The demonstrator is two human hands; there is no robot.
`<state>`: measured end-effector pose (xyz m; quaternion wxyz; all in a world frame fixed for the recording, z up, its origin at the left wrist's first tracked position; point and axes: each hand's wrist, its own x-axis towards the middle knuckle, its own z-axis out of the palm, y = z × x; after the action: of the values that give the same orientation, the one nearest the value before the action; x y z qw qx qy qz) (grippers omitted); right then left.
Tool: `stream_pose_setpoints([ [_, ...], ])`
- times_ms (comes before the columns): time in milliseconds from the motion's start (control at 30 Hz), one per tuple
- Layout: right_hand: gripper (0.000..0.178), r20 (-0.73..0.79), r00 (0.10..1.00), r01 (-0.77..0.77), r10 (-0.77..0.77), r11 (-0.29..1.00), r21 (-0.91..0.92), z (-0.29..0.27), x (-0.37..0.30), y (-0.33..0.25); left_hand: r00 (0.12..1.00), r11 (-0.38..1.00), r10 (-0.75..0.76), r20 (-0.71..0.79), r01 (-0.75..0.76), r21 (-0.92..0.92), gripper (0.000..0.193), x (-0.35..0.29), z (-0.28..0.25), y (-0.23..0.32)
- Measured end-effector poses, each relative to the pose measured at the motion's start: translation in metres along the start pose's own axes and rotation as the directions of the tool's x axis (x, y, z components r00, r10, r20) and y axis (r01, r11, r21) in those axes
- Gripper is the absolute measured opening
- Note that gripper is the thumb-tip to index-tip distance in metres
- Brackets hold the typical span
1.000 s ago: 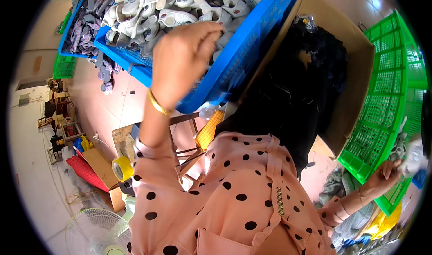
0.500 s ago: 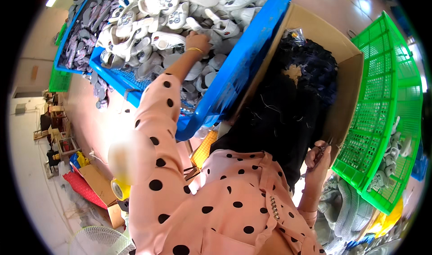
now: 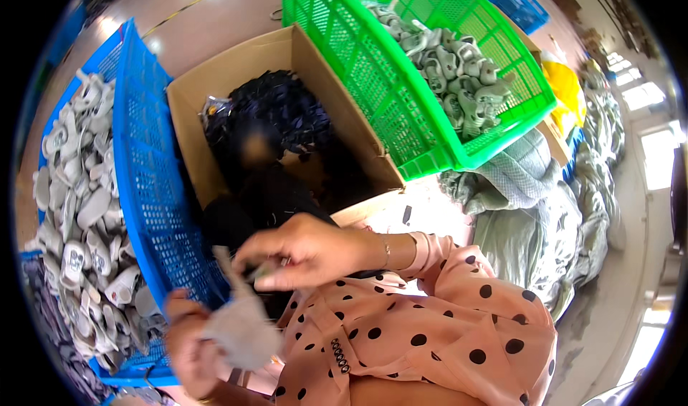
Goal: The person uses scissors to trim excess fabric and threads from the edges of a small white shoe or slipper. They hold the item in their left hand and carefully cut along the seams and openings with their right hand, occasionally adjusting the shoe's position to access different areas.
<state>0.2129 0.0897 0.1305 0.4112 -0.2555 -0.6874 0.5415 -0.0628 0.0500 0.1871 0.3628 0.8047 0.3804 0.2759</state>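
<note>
In the lower left, my left hand (image 3: 192, 345) grips a small pale grey shoe (image 3: 247, 334), blurred by motion. A strap of the shoe sticks up towards my right hand (image 3: 312, 252). The right hand is closed around what look like small thread snips (image 3: 271, 266), mostly hidden by the fingers. Its fingertips are close to the strap; I cannot tell whether they touch it. At my left, a blue crate (image 3: 154, 162) holds a heap of similar pale shoes (image 3: 86, 191).
Ahead stands an open cardboard box (image 3: 208, 73) with dark scraps (image 3: 279, 108) inside. Right of it, a green crate (image 3: 430, 144) holds more pale shoes (image 3: 459, 76). Grey-green sacks (image 3: 530, 212) and a yellow bag (image 3: 562, 94) lie at the right.
The view has turned right. My left hand has come from the shoe heap in the blue crate to my front with a shoe. My right hand has come up close to that shoe.
</note>
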Motion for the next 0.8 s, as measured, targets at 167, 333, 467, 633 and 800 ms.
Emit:
stream_pose_setpoints([
  [167, 0.037, 0.405, 0.86, -0.29, 0.31, 0.95, -0.112, 0.001, -0.031, 0.028, 0.971, 0.881, -0.219, 0.092, 0.238, -0.408, 0.008, 0.007, 0.098, -0.036],
  [333, 0.034, 0.215, 0.698, -0.716, 0.684, 0.664, 0.215, 0.023, -0.079, 0.045, 0.934, 0.947, -0.215, -0.287, 0.127, -0.296, 0.01, 0.034, 0.125, -0.021],
  [467, 0.022, 0.122, 0.441, -0.793, 0.889, 0.323, 0.516, 0.034, -0.078, 0.045, 0.983, 0.788, 0.012, -0.183, -0.122, -0.604, 0.008, 0.037, 0.097, 0.028],
  [633, 0.019, 0.106, 0.447, -0.491, 0.888, 0.145, 0.859, 0.041, -0.091, 0.052, 0.912, 0.381, 0.377, -0.163, -0.313, -0.87, 0.014, 0.02, 0.1, 0.051],
  [800, 0.019, 0.173, 0.459, -0.439, 0.871, 0.053, 0.897, 0.044, -0.096, 0.062, 0.848, 0.527, 0.515, -0.123, -0.427, -0.735, 0.012, 0.002, 0.097, 0.019],
])
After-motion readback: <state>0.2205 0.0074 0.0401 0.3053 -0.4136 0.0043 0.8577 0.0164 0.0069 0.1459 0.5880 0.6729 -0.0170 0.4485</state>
